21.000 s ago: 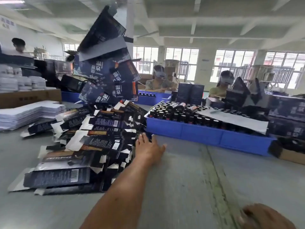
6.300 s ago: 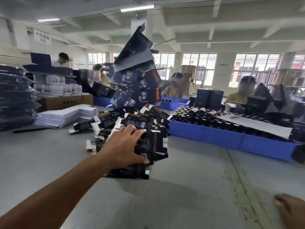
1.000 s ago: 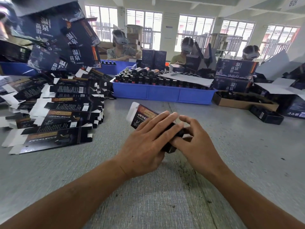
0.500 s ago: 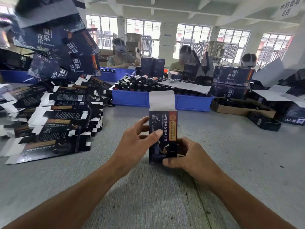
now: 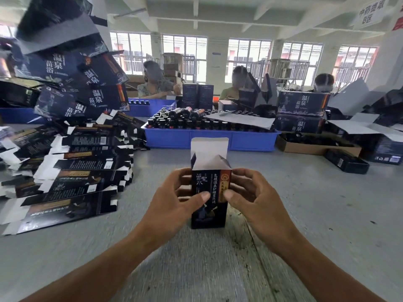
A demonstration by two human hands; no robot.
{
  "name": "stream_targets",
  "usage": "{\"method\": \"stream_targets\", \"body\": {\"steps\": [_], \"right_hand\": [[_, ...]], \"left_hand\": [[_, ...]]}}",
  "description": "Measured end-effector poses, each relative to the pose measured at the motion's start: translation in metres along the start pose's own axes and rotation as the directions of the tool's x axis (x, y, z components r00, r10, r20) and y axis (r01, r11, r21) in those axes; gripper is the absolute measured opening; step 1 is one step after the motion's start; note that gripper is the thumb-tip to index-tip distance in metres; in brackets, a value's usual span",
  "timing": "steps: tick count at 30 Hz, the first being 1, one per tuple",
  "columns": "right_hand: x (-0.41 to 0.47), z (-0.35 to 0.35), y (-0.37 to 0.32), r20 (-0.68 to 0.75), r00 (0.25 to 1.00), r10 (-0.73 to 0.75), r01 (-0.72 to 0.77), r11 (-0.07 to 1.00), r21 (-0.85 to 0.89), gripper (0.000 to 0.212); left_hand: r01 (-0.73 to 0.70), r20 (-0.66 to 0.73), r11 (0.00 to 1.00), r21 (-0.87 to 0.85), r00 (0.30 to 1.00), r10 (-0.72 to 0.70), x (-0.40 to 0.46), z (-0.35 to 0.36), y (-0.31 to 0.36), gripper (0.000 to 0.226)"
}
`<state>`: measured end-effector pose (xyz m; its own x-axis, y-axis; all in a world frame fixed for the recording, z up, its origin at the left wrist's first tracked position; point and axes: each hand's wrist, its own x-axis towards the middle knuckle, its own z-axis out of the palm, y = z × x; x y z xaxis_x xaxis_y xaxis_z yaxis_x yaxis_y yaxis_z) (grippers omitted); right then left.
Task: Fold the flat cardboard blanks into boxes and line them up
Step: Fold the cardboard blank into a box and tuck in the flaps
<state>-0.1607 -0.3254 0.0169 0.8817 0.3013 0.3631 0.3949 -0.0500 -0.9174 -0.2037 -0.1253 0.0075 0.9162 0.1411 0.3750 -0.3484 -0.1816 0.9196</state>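
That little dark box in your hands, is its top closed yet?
Open. The box stands upright between left hand and right hand; its white top flap sticks straight up.

Box point(image 5: 209, 199): dark navy outside, white Chinese lettering, an orange-red vertical strip with a gold emblem; flaps white inside. Flat blanks point(image 5: 65, 171): black-navy print with white tabs and barcode patches. Tray point(image 5: 209, 139): bright blue. Bench point(image 5: 305, 214): grey. Carton point(image 5: 314, 147): brown.
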Motion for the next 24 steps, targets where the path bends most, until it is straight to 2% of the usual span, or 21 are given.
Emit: {"method": "stream_targets", "body": {"steps": [4, 6, 8, 12, 16, 19, 24], "right_hand": [[-0.002, 0.001, -0.003, -0.005, 0.996, -0.093, 0.092, 0.994, -0.061, 0.054], [-0.003, 0.001, -0.007, 0.02, 0.992, -0.124, 0.125, 0.987, -0.101, 0.066], [-0.004, 0.001, -0.01, 0.051, 0.989, -0.14, 0.145, 0.981, -0.129, 0.069], [-0.007, 0.0, -0.012, 0.104, 0.98, -0.168, 0.183, 0.971, -0.153, 0.059], [-0.008, 0.0, -0.018, 0.106, 0.978, -0.178, 0.191, 0.973, -0.132, 0.043], [-0.01, 0.002, -0.021, 0.084, 0.976, -0.202, 0.21, 0.973, -0.092, 0.035], [-0.009, 0.004, -0.026, -0.023, 0.969, -0.246, 0.246, 0.969, 0.033, 0.021]], "left_hand": [[-0.107, -0.07, 0.984, 0.14, 0.991, 0.117, -0.014, 0.007, -0.001, 0.082], [-0.186, -0.037, 0.948, 0.257, 0.979, 0.202, -0.016, 0.008, 0.001, 0.084], [-0.244, -0.005, 0.914, 0.325, 0.966, 0.26, -0.016, 0.007, 0.002, 0.077], [-0.254, 0.039, 0.918, 0.304, 0.966, 0.254, -0.016, 0.003, 0.001, 0.064], [-0.267, -0.037, 0.94, 0.211, 0.959, 0.28, -0.015, 0.003, 0.012, 0.039], [-0.284, -0.093, 0.947, 0.152, 0.949, 0.3, -0.014, 0.003, 0.019, 0.026], [-0.353, -0.078, 0.915, 0.194, 0.924, 0.373, -0.018, 0.01, 0.022, 0.02]]}}
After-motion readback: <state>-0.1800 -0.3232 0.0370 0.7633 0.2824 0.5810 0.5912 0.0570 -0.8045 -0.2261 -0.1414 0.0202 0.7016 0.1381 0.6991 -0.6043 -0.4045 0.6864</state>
